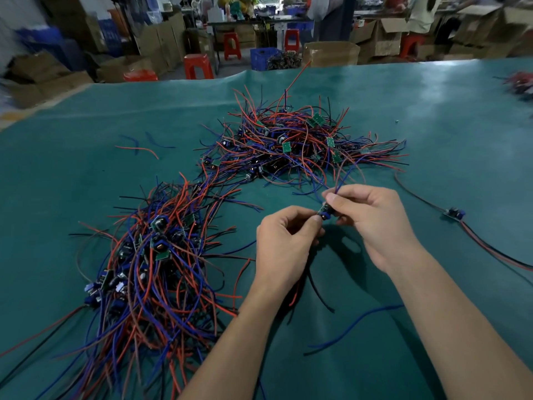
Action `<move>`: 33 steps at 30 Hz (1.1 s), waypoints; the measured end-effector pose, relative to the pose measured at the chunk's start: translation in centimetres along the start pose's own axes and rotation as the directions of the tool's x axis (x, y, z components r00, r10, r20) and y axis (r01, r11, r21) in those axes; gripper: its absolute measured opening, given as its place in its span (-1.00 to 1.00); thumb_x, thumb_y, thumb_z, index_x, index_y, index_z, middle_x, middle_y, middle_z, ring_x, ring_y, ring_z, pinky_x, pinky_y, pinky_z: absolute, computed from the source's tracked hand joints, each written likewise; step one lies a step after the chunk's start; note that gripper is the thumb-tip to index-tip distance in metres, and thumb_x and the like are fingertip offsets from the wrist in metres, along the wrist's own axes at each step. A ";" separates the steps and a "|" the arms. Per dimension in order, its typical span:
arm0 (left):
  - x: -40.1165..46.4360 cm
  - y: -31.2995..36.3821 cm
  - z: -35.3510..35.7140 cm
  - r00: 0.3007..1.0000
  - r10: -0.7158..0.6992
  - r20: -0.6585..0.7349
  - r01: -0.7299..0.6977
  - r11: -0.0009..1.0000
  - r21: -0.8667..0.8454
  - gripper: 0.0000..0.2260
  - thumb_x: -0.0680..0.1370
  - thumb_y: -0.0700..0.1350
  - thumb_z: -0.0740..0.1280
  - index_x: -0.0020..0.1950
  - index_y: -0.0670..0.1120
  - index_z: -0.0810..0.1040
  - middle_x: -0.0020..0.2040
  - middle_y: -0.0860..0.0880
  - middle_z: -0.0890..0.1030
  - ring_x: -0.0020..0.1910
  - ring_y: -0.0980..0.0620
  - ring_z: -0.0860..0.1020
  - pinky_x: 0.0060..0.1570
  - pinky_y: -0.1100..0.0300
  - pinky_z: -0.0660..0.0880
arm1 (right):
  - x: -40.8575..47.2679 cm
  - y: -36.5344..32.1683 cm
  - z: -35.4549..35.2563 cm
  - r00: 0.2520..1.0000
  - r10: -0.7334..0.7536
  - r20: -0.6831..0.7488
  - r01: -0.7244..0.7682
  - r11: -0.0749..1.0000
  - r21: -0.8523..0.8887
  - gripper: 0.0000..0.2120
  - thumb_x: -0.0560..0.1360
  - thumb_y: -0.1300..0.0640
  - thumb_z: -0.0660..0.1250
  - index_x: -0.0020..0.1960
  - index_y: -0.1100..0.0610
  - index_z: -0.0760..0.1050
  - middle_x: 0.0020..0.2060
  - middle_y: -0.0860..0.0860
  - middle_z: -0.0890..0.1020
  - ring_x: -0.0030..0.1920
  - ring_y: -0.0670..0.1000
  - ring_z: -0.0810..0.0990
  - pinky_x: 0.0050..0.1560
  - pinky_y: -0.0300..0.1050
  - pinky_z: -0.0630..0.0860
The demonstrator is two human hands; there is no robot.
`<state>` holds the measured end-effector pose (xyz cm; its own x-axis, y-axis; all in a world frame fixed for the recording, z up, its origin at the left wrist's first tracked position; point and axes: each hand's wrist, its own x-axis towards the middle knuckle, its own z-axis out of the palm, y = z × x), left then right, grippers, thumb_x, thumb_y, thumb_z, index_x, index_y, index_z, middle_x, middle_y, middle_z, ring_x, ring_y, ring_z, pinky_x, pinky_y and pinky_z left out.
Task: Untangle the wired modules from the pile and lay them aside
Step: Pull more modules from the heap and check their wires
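Holding one module (pixel 324 212) above the counter (pixel 432 116), I pinch it between my left hand (pixel 284 241) and right hand (pixel 372 223). I should draw its wires out slowly, following each strand clear of the far pile (pixel 294 145). I count two piles, the nearer (pixel 150 269) at my left, and one module laid aside (pixel 455 213) on my right.

Beyond the green-covered table (pixel 432 111) stand red stools (pixel 198 65), cardboard boxes (pixel 383 36) and blue crates (pixel 264 57).
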<state>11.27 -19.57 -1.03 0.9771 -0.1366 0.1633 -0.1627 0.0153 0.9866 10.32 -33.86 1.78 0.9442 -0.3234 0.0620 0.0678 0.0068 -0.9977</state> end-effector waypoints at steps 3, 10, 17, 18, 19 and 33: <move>0.0 0.0 0.0 0.999 -0.027 0.043 0.027 1.000 0.009 -0.87 0.56 -0.24 0.40 -0.17 -0.09 0.66 -0.33 -0.07 0.69 -0.40 0.09 0.58 -0.30 0.25 0.52 | 0.0 0.2 0.0 0.998 -0.053 -0.021 0.051 0.996 -0.079 -0.80 0.52 0.35 0.44 -0.19 0.10 0.69 -0.19 -0.04 0.75 -0.23 -0.14 0.66 -0.29 -0.31 0.51; 0.1 0.0 0.0 0.994 -0.045 0.094 0.043 0.999 0.029 -0.85 0.56 -0.27 0.38 -0.19 -0.10 0.62 -0.40 -0.03 0.64 -0.43 0.10 0.51 -0.34 0.29 0.47 | 0.6 0.2 -0.2 0.975 -0.174 -0.140 0.149 0.974 -0.172 -0.76 0.50 0.39 0.43 -0.15 0.06 0.66 -0.27 -0.05 0.72 -0.18 -0.11 0.70 -0.14 -0.31 0.56; -0.1 -0.1 0.0 0.992 -0.057 0.112 0.051 0.997 0.056 -0.85 0.56 -0.25 0.37 -0.18 -0.07 0.62 -0.40 -0.04 0.63 -0.41 0.06 0.52 -0.34 0.27 0.47 | 1.6 -0.5 -3.4 0.908 -0.085 -0.410 0.164 0.973 0.161 -0.77 0.53 0.44 0.37 -0.15 0.14 0.60 -0.16 0.09 0.67 -0.19 -0.05 0.64 -0.25 -0.27 0.51; 0.0 -0.1 0.0 0.994 -0.050 0.095 0.044 0.997 0.059 -0.85 0.56 -0.24 0.37 -0.18 -0.08 0.62 -0.39 -0.04 0.63 -0.41 0.06 0.52 -0.34 0.25 0.48 | 1.7 -0.6 -3.8 0.891 -0.055 -0.451 0.174 0.958 0.227 -0.79 0.55 0.43 0.36 -0.13 0.16 0.60 -0.16 0.08 0.67 -0.21 -0.05 0.65 -0.23 -0.26 0.52; 0.0 -0.2 0.0 0.997 -0.044 0.069 0.039 0.997 0.061 -0.85 0.57 -0.24 0.36 -0.18 -0.08 0.62 -0.38 -0.05 0.64 -0.43 0.06 0.52 -0.35 0.24 0.48 | 1.8 -0.5 -4.0 0.867 -0.029 -0.497 0.186 0.945 0.269 -0.81 0.56 0.41 0.35 -0.11 0.16 0.60 -0.18 0.07 0.67 -0.23 -0.07 0.65 -0.20 -0.25 0.55; 0.4 -0.4 0.1 1.000 -0.024 0.017 0.024 1.000 -0.008 -0.84 0.61 -0.20 0.34 -0.17 -0.10 0.55 -0.35 -0.12 0.66 -0.44 0.01 0.57 -0.33 0.18 0.52 | -0.1 0.7 0.7 0.964 -0.266 -0.005 0.255 0.928 -0.270 -0.92 0.52 0.17 0.50 -0.13 0.02 0.70 -0.27 -0.09 0.71 -0.27 -0.11 0.58 -0.19 -0.05 0.58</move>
<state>11.73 -19.70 -1.36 0.9782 -0.1533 0.1398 -0.1383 0.0202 0.9902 10.51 -33.13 1.10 0.8903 -0.3187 0.3252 0.2165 -0.3320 -0.9181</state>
